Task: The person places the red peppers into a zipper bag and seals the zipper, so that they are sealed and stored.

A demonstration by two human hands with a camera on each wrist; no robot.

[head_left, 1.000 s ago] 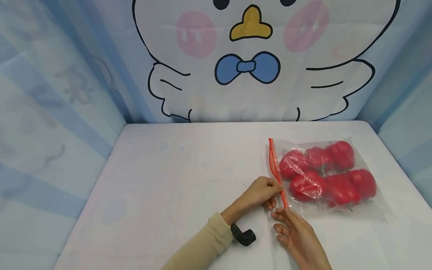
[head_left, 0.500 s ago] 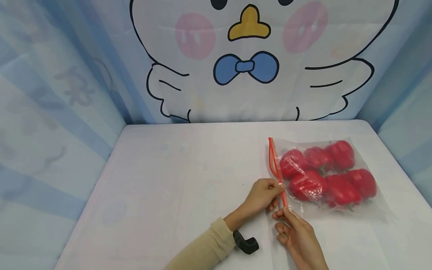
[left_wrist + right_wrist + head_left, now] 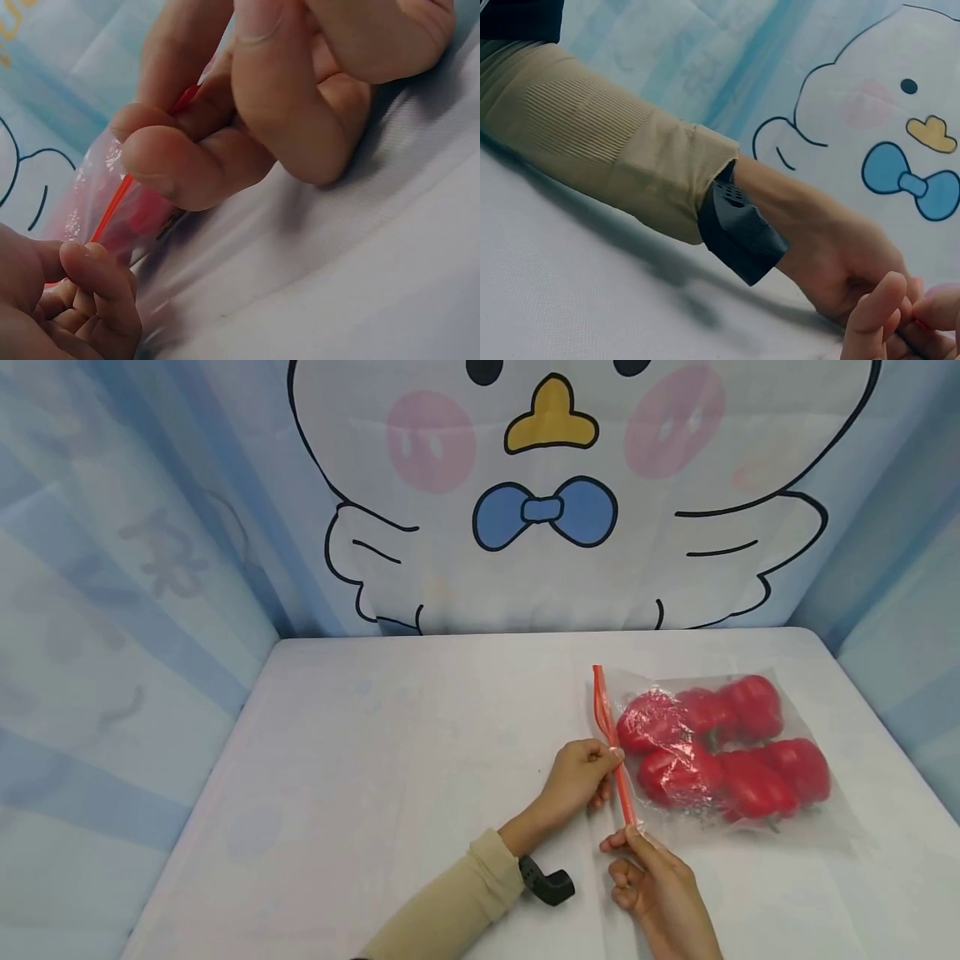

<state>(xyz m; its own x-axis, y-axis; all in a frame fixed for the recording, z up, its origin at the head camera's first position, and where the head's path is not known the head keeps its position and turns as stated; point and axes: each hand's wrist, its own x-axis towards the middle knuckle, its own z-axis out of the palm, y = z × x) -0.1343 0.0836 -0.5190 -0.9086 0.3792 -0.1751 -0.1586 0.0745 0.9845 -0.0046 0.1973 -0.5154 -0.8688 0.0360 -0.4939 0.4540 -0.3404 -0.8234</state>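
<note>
A clear zip bag (image 3: 660,839) with a red zip strip lies flat on the right of the table. Inside are several glossy red vegetables (image 3: 757,785) with bits of green stem, probably bell peppers. The left hand (image 3: 577,781) pinches the red strip (image 3: 623,793) partway along, between thumb and index finger. Pinched at the strip's near end, the bag's corner is in the right hand (image 3: 663,893). Beyond the left hand, the strip's two red edges stand apart. In the left wrist view, left-hand fingers (image 3: 195,161) cover part of the strip.
White cloth covers the table (image 3: 337,793). A black wrist device (image 3: 547,883) sits at the left cuff, below the tan sleeve (image 3: 457,902). Curtains (image 3: 112,652) hang at both sides, and a cartoon-printed cloth (image 3: 547,585) closes off the back.
The left hand has moved slightly away from the person along the red strip. The right hand keeps its hold on the near end, and the bag has barely shifted.
</note>
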